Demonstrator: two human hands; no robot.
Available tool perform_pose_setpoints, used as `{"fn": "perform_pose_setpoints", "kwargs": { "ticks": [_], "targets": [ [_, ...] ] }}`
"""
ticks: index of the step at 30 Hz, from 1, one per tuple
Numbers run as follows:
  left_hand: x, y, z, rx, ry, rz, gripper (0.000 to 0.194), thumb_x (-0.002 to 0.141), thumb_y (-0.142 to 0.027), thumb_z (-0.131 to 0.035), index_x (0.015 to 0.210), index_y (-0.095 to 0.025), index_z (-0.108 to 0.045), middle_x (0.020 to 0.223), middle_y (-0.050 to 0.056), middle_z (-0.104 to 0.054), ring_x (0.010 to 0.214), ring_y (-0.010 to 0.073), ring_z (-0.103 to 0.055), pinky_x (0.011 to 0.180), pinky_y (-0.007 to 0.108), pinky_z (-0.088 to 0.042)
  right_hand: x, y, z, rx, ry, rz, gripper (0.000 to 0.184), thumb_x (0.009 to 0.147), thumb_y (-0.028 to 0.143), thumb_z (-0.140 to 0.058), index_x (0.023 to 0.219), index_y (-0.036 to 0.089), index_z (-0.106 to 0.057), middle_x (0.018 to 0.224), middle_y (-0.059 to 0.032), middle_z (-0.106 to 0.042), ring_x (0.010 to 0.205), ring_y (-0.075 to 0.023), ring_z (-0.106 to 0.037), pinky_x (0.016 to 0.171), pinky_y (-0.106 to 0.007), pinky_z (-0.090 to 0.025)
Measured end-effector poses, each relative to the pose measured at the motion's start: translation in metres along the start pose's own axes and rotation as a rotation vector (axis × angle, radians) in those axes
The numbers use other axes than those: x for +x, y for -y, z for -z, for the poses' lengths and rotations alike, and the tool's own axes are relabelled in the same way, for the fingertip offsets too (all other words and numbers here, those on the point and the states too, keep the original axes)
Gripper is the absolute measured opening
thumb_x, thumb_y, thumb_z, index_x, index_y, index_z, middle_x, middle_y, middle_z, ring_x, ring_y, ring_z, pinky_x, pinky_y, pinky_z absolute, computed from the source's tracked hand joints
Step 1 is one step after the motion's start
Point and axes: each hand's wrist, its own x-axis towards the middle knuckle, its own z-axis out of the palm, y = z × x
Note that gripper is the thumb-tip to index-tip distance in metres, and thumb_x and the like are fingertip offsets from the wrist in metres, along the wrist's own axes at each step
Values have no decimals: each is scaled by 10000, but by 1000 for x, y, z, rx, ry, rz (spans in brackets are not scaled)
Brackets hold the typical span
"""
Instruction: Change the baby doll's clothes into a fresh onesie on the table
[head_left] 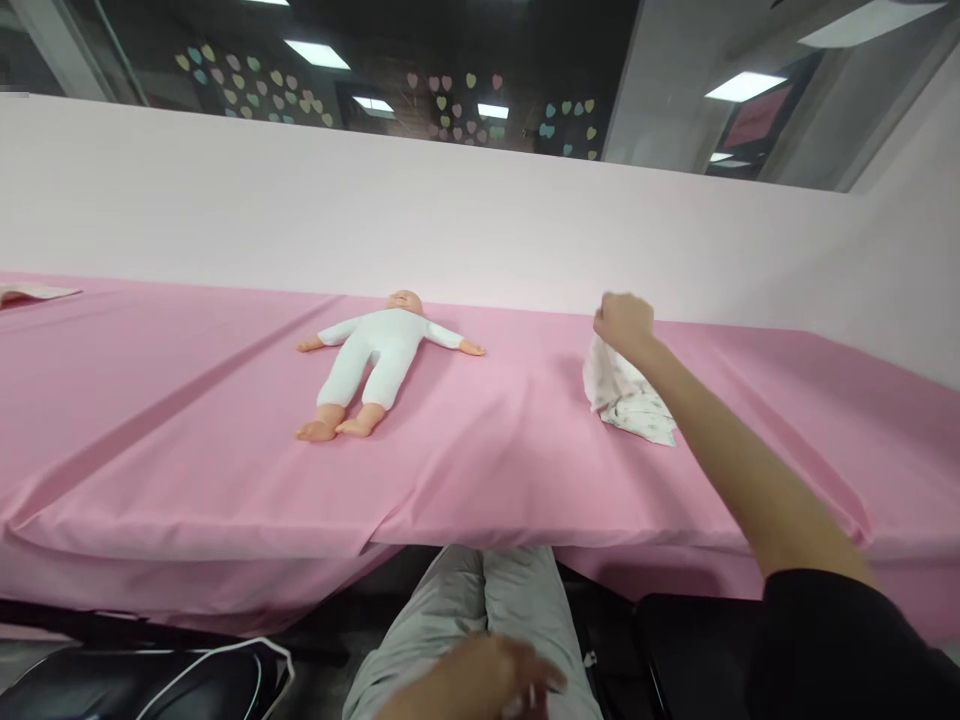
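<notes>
My right hand [626, 322] is closed in a fist over the right part of the table, pinching the upper end of a pale piece of fabric, perhaps baby clothing [602, 375]. The fabric hangs from the fist, and its lower part, white with a small print [641, 415], rests on the pink cover. Low in the view, my left hand [476, 678] is over my lap, smeared by motion, so its fingers cannot be made out. A baby doll [386, 340] in a white body suit lies on its back left of centre, arms spread, apart from both hands.
A pink cloth [487, 480] with creases covers the table. Behind it rises a white wall [450, 220] with dark glass above. Another pale pink item [34, 293] lies at the far left edge. Black chairs [697, 650] and a white cable [240, 645] are below the table's front edge.
</notes>
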Motion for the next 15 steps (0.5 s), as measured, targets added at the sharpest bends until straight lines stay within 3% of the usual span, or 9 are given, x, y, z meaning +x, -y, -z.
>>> {"fn": "perform_pose_setpoints", "kwargs": {
  "ticks": [2, 3, 5, 6, 8, 11, 13, 15],
  "targets": [
    [10, -5, 36, -22, -155, -9, 331, 883, -455, -414, 1121, -287, -570, 1091, 58, -621, 1070, 203, -555, 940, 369, -427, -5, 32, 47, 115, -195, 106, 260, 847, 200, -399, 984, 82, -586, 945, -196, -613, 928, -295, -576, 771, -391, -423],
    [16, -11, 58, -127, -383, -20, 361, 867, -460, -445, 1147, -260, -554, 1103, 79, -620, 1079, 221, -551, 959, 396, -414, -13, 48, 70, 191, -267, 147, 257, 853, 212, -389, 973, 92, -583, 920, -175, -617, 917, -285, -571, 777, -389, -417],
    [26, -28, 101, -455, -659, -160, 491, 836, -477, -487, 1272, -254, -445, 1230, 98, -559, 1139, 250, -519, 955, 430, -418, -41, 79, 108, 359, -334, 246, 240, 859, 226, -378, 945, 121, -576, 884, -122, -619, 886, -252, -566, 785, -372, -406],
    [31, -38, 122, -614, -716, -222, 524, 827, -502, -484, 1286, -257, -422, 1249, 102, -545, 1141, 264, -520, 918, 446, -444, -58, 93, 121, 444, -317, 322, 227, 862, 228, -376, 920, 133, -574, 871, -96, -615, 858, -229, -567, 781, -353, -400],
    [41, -56, 154, -827, -656, -266, 510, 820, -522, -475, 1226, -214, -472, 1150, 119, -594, 1055, 268, -574, 845, 436, -485, -91, 116, 133, 585, -185, 520, 227, 869, 235, -364, 851, 147, -572, 813, -57, -598, 802, -190, -566, 742, -308, -384],
    [58, -72, 179, -938, -592, -282, 284, 822, -416, -516, 964, -176, -572, 817, 49, -639, 818, 178, -632, 752, 296, -507, -124, 136, 119, 638, 92, 799, 170, 824, 209, -445, 696, 158, -545, 692, -34, -567, 709, -162, -536, 658, -278, -341],
    [68, -73, 184, -968, -628, -252, 96, 805, -271, -545, 790, -176, -544, 627, -14, -566, 643, 109, -595, 656, 210, -484, -130, 139, 104, 675, 185, 868, 161, 799, 186, -480, 645, 163, -522, 673, -33, -570, 663, -147, -509, 624, -277, -320],
    [74, -68, 187, -967, -611, -212, 94, 796, -219, -543, 719, -178, -507, 560, -38, -514, 556, 86, -547, 590, 184, -454, -126, 135, 95, 775, 226, 840, 158, 800, 198, -487, 653, 171, -537, 682, -26, -586, 638, -135, -506, 611, -274, -323]
  ]
}}
